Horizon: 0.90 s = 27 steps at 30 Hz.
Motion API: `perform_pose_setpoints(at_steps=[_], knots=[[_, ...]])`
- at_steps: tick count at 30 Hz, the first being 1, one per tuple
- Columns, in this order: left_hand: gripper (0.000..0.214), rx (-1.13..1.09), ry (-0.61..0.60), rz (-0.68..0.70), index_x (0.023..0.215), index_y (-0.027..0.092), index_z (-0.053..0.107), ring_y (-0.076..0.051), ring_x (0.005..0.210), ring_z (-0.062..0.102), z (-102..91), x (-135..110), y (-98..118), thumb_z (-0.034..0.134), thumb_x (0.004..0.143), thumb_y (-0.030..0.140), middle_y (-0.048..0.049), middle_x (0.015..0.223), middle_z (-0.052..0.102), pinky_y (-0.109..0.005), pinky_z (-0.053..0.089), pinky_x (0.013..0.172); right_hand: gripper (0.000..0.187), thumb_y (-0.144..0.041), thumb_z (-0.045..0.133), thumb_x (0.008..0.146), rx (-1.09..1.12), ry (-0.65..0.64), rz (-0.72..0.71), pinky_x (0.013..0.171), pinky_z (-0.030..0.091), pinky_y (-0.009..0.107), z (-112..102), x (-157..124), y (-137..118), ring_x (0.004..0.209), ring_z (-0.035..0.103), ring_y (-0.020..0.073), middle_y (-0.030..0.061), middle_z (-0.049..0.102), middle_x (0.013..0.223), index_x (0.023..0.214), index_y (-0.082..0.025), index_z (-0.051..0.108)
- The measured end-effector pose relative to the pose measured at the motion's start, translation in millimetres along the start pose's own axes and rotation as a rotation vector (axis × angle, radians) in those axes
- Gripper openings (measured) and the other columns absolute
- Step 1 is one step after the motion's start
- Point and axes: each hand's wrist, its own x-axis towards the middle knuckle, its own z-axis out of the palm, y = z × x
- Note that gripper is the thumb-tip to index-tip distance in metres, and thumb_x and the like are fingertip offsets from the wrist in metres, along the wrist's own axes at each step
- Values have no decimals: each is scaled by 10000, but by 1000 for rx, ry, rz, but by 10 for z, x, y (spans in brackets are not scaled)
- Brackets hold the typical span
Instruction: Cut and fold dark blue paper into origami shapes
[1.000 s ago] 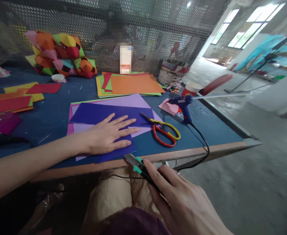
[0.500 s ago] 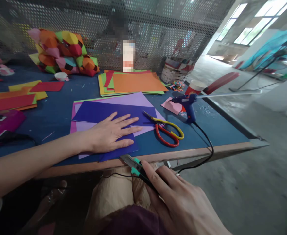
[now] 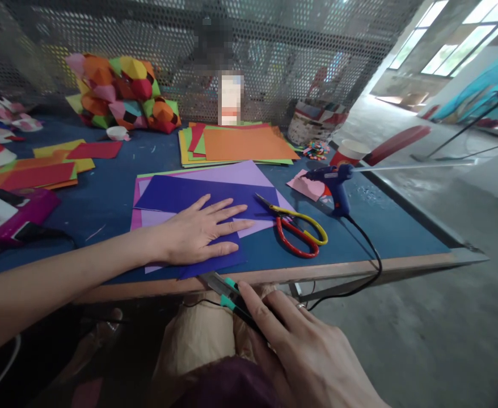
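Observation:
My left hand [image 3: 202, 232] lies flat with fingers spread, pressing on dark blue paper [image 3: 189, 192] that rests over lilac sheets [image 3: 249, 173]. In my right hand [image 3: 295, 334] is a black and green utility knife [image 3: 232, 297], its blade pointing up and left. The blade tip is by the table's front edge, close to the lower end of the blue paper; whether it touches the paper I cannot tell. Right of my left hand, scissors [image 3: 300, 232] with one red and one yellow handle lie slightly apart, their tips over the papers.
A blue glue gun [image 3: 336, 187] with a trailing cord lies at the right near pink paper [image 3: 306, 184]. Behind are stacked coloured sheets [image 3: 249, 144], a woven basket [image 3: 312, 122] and a paper cup [image 3: 353, 150]. Folded paper shapes [image 3: 125, 93] and a purple-white device [image 3: 23, 215] are at left.
The view has shifted slightly, so the table things appear further right. The knife and my right hand have moved a little to the left along the table edge. My left hand stays on the paper.

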Motion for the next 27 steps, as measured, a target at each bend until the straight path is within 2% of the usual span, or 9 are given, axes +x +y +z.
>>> perform_pose_setpoints(at_steps=[3, 7, 10, 15, 19, 22, 27], knots=[[610, -3, -4, -11, 1689, 429, 275, -364, 1676, 109, -13, 0, 16, 415, 1109, 558, -15, 1817, 139, -704, 22, 1299, 485, -255, 423, 1090, -17, 18, -15, 653, 672, 280, 30, 43, -20, 813, 791, 200, 82, 755, 1082, 1559, -156, 501], [611, -10, -5, -9, 1686, 414, 292, -356, 1677, 105, -23, -8, 27, 433, 1106, 543, -17, 1815, 144, -695, 19, 1302, 478, -262, 395, 1101, -17, 19, -38, 541, 628, 248, 33, 88, -27, 792, 789, 189, 75, 759, 1070, 1555, -154, 500], [603, -18, 5, -4, 1681, 403, 312, -355, 1677, 107, -17, -12, 21, 432, 1106, 538, -20, 1812, 162, -701, 25, 1301, 466, -264, 404, 1101, -21, 23, -55, 568, 628, 256, 25, 112, -27, 835, 795, 198, 90, 765, 1099, 1538, -150, 521], [603, -32, 9, -4, 1674, 408, 333, -348, 1679, 98, -3, -5, 12, 438, 1098, 553, -22, 1812, 169, -688, 17, 1306, 481, -259, 379, 1107, -26, 13, -70, 565, 616, 234, 23, 123, -33, 765, 788, 179, 99, 775, 1074, 1557, -153, 515], [603, -14, -7, -6, 1678, 386, 328, -339, 1682, 82, -7, -2, 14, 430, 1105, 546, -28, 1814, 146, -701, 18, 1301, 465, -262, 415, 1096, -19, 21, -81, 586, 622, 252, 26, 143, -51, 823, 799, 200, 107, 780, 1084, 1527, -152, 550], [606, 3, -5, -4, 1679, 377, 327, -339, 1682, 79, -2, -4, 12, 429, 1108, 550, -36, 1813, 149, -709, 26, 1298, 467, -271, 425, 1092, -32, 25, -58, 546, 605, 254, 32, 155, -59, 745, 785, 184, 91, 784, 1081, 1533, -176, 547], [607, 8, -5, -3, 1680, 378, 322, -345, 1681, 81, 10, -4, 6, 436, 1108, 548, -32, 1814, 146, -723, 32, 1293, 466, -237, 440, 1076, -15, 26, -87, 698, 636, 283, 47, 158, -65, 865, 797, 207, 114, 785, 1113, 1524, -163, 546]])
